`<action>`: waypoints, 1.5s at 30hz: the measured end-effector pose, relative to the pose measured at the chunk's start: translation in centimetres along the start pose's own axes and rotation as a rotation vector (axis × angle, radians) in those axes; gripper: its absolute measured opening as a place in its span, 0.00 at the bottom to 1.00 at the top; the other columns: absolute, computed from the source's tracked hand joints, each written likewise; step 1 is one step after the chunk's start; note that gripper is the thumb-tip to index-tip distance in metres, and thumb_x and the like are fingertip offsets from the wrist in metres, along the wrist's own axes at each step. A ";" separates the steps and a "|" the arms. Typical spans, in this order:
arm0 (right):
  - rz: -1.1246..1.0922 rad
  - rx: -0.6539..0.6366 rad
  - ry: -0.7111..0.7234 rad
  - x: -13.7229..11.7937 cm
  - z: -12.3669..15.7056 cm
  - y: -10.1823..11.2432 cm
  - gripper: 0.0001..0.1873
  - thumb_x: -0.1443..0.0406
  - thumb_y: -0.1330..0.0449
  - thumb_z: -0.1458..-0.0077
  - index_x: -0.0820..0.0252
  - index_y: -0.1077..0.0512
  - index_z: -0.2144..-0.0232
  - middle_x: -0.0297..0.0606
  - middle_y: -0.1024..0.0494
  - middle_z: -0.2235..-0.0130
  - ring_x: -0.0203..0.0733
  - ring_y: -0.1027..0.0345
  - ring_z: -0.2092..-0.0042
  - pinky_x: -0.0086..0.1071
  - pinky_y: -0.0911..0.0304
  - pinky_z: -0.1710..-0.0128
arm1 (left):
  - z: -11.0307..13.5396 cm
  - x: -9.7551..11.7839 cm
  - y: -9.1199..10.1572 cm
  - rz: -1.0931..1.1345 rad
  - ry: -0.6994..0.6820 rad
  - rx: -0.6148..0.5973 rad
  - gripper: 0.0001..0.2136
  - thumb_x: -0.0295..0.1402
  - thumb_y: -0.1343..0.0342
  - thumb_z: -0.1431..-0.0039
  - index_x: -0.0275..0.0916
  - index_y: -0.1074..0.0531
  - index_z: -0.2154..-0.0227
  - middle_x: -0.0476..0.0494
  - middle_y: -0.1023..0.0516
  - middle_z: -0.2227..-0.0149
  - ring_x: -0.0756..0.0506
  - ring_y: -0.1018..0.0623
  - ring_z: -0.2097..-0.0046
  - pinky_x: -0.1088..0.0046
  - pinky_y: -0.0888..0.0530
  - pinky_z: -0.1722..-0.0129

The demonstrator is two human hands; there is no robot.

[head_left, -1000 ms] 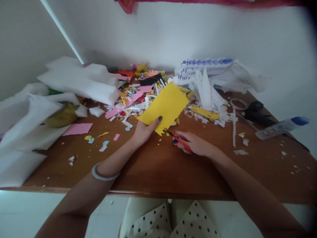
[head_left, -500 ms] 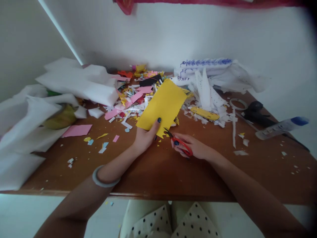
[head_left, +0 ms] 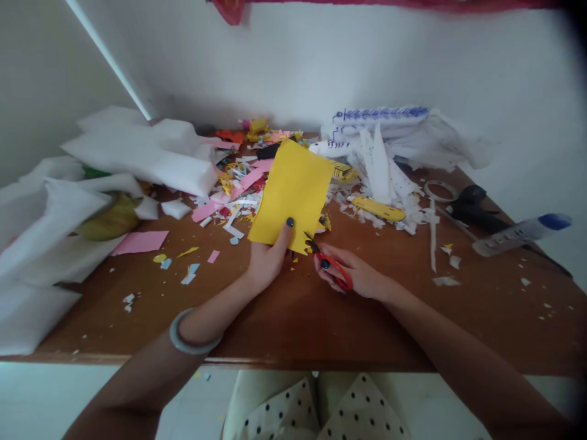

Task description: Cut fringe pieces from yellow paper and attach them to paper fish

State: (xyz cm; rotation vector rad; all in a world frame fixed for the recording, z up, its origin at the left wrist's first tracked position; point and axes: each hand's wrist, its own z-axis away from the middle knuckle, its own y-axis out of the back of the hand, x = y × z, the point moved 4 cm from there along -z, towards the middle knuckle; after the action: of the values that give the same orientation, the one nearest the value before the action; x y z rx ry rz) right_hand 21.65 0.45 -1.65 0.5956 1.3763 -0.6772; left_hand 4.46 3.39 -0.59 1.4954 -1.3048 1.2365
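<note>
Here, polka-dot fabric (head_left: 284,410) shows at bottom centre, below the counter (head_left: 321,330). Mid-frame, the right hand (head_left: 360,269) grips red-handled scissors (head_left: 341,271), their blades right beside the jagged lower-right corner of the yellow paper sheet (head_left: 296,189), which the left hand (head_left: 268,264) clasps, thumb on top. Farther up, paper scraps (head_left: 248,179) lie heaped before the pale wall (head_left: 293,67).

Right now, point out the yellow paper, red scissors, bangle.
Yellow paper (head_left: 296,189), head view: middle of the sheet.
Red scissors (head_left: 340,269), head view: on the handle.
Bangle (head_left: 189,349), head view: its lower band.
</note>
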 end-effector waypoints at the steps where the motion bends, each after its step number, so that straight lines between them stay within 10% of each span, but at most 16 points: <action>1: 0.119 0.030 0.011 -0.3 0.1 0.6 0.16 0.51 0.49 0.36 0.57 0.40 0.65 0.27 0.37 0.75 0.31 0.45 0.78 0.27 0.46 0.76 | -0.4 -0.1 0.2 0.012 -0.011 -0.013 0.20 0.52 0.38 0.46 0.37 0.25 0.65 0.41 0.19 0.67 0.41 0.19 0.58 0.68 0.20 0.61; 7: 1.030 0.152 -0.017 -2.5 0.8 3.8 0.09 0.61 0.49 0.38 0.60 0.35 0.58 0.44 0.23 0.61 0.44 0.32 0.63 0.33 0.44 0.63 | -3.3 -0.4 1.1 0.063 0.018 -0.207 0.18 0.42 0.34 0.49 0.39 0.23 0.57 0.43 0.18 0.57 0.43 0.19 0.58 0.71 0.22 0.60; 14: 1.211 0.108 -0.110 -2.6 1.3 4.3 0.12 0.57 0.49 0.38 0.59 0.33 0.61 0.44 0.23 0.64 0.43 0.34 0.67 0.32 0.50 0.68 | -3.8 -0.4 1.1 0.134 0.247 -0.339 0.20 0.43 0.32 0.54 0.36 0.22 0.60 0.37 0.17 0.55 0.36 0.18 0.55 0.64 0.19 0.58; 45: 0.035 -0.054 0.003 -0.4 0.7 2.6 0.18 0.50 0.42 0.39 0.59 0.36 0.64 0.26 0.39 0.74 0.26 0.47 0.78 0.24 0.47 0.80 | -3.0 0.1 1.6 -0.030 0.054 -0.080 0.22 0.38 0.27 0.59 0.36 0.25 0.61 0.34 0.18 0.56 0.36 0.17 0.54 0.62 0.16 0.57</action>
State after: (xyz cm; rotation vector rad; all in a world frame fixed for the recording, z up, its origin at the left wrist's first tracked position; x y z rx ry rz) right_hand 24.05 1.71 -1.17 0.5768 1.3797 -0.6095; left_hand 2.32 5.97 0.07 1.4114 -1.2770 1.1834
